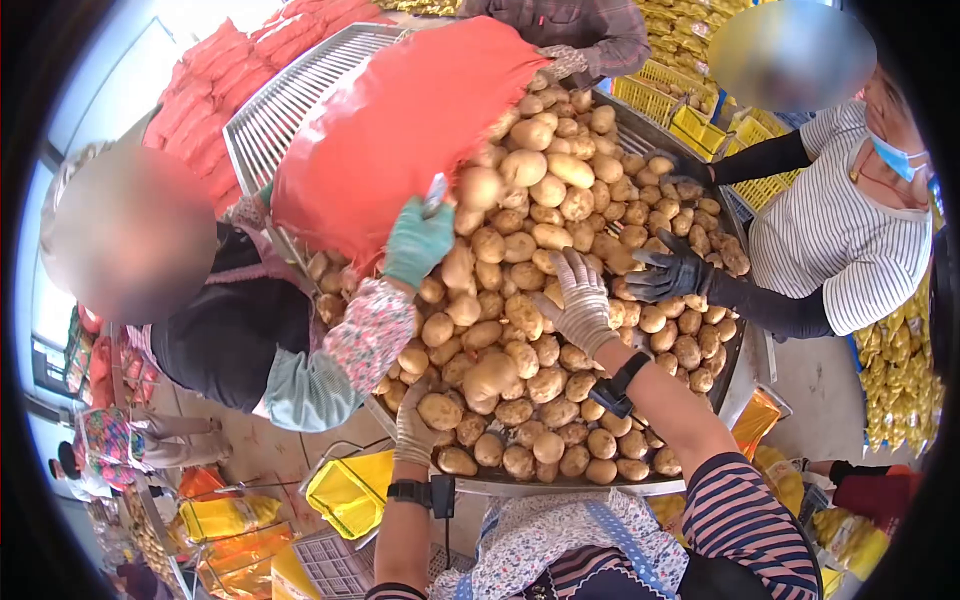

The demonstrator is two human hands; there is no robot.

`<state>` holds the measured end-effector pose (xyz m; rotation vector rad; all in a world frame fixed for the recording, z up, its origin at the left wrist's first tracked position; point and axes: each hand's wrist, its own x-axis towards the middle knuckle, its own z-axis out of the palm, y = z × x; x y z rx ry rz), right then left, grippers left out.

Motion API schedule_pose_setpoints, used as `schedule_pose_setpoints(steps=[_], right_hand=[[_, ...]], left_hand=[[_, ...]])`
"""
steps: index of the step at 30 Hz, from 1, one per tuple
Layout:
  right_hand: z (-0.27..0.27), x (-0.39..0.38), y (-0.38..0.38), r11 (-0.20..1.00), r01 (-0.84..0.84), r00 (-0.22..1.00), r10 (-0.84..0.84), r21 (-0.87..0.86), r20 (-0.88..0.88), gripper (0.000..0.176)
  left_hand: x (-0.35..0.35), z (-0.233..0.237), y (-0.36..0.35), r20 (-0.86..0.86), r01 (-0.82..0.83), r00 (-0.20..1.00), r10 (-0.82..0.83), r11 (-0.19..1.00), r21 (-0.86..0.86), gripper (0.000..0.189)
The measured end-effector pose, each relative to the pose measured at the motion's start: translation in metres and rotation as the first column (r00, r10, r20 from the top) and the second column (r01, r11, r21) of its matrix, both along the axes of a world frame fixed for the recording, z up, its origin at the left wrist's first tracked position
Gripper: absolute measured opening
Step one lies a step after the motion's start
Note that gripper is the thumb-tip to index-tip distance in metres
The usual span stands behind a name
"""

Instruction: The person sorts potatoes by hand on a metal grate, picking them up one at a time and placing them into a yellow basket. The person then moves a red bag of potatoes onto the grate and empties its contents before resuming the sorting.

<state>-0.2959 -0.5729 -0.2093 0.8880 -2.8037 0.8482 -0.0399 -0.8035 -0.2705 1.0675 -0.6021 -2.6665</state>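
Potatoes are heaped on a metal sorting table. My left hand, in a pale glove, rests at the near left edge of the heap against a potato; its fingers are partly seen and look extended. Across the middle of the pile, my right hand lies open, its gloved fingers spread over potatoes. A large red mesh sack lies tipped at the far left, its open end toward the pile. Beside it, a co-worker's teal-gloved hand grips a small tool with a pale blade.
On the right, a person in a striped shirt has black-gloved hands on the potatoes. Another person's plaid sleeve is behind the sack. Yellow crates stand at the back; a yellow container sits below left.
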Motion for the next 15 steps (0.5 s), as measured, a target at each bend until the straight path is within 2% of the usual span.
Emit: schedule_pose_setpoints(steps=[1,2,3,4,5,6,7,8,9,10,11,12,14,15], right_hand=[[-0.002,0.012,-0.006,0.994,-0.104,0.991,0.103,-0.009,-0.08,0.076],[0.006,0.033,-0.013,0.977,-0.212,0.966,0.209,-0.008,-0.151,0.071],[0.022,0.06,-0.022,0.917,-0.395,0.918,0.396,0.062,-0.007,0.067],[0.052,0.085,-0.035,0.775,-0.627,0.748,0.572,0.077,0.336,0.062],[0.023,0.117,-0.038,0.625,-0.751,0.657,0.74,0.212,0.146,0.059],[-0.035,0.15,-0.029,0.629,-0.756,0.618,0.777,0.184,-0.119,0.053],[-0.042,0.16,-0.024,0.566,-0.788,0.572,0.819,0.241,-0.055,0.053],[-0.041,0.161,-0.027,0.561,-0.786,0.57,0.821,0.259,-0.046,0.053],[-0.039,0.164,-0.026,0.597,-0.763,0.619,0.785,0.247,0.013,0.054],[-0.035,0.166,-0.026,0.637,-0.733,0.667,0.741,0.238,0.072,0.055],[-0.026,0.166,-0.028,0.603,-0.743,0.649,0.754,0.291,0.096,0.057],[-0.017,0.168,-0.028,0.602,-0.736,0.655,0.749,0.309,0.101,0.057],[-0.002,0.17,-0.029,0.559,-0.738,0.664,0.701,0.377,0.26,0.057],[-0.001,0.169,-0.026,0.542,-0.754,0.646,0.715,0.372,0.268,0.057]], left_hand=[[0.015,-0.018,-0.011,0.078,-0.019,0.996,0.032,0.987,-0.157,0.032],[0.028,-0.016,-0.011,0.091,-0.03,0.995,0.043,0.99,-0.137,0.032],[0.038,-0.006,-0.012,0.071,-0.102,0.987,0.143,0.907,-0.408,0.033],[0.047,-0.002,-0.016,0.023,-0.154,0.975,0.222,0.745,-0.649,0.034],[0.063,-0.01,-0.029,0.015,-0.212,0.957,0.291,0.73,-0.65,0.042],[0.071,-0.009,-0.04,0.02,-0.21,0.957,0.288,0.741,-0.638,0.042],[0.074,-0.006,-0.051,0.015,-0.265,0.933,0.359,0.715,-0.648,0.047],[0.075,-0.006,-0.064,0.008,-0.321,0.903,0.43,0.684,-0.655,0.051],[0.077,-0.016,-0.082,0.009,-0.326,0.903,0.43,0.697,-0.639,0.051],[0.078,-0.032,-0.105,0.003,-0.242,0.956,0.292,0.8,-0.548,0.053],[0.075,-0.047,-0.121,-0.023,-0.141,0.989,0.147,0.88,-0.453,0.056],[0.069,-0.058,-0.131,-0.032,-0.141,0.989,0.141,0.888,-0.438,0.056],[0.056,-0.077,-0.144,-0.005,-0.187,0.98,0.198,0.917,-0.353,0.055],[0.054,-0.085,-0.147,0.014,-0.176,0.981,0.192,0.924,-0.34,0.055]])
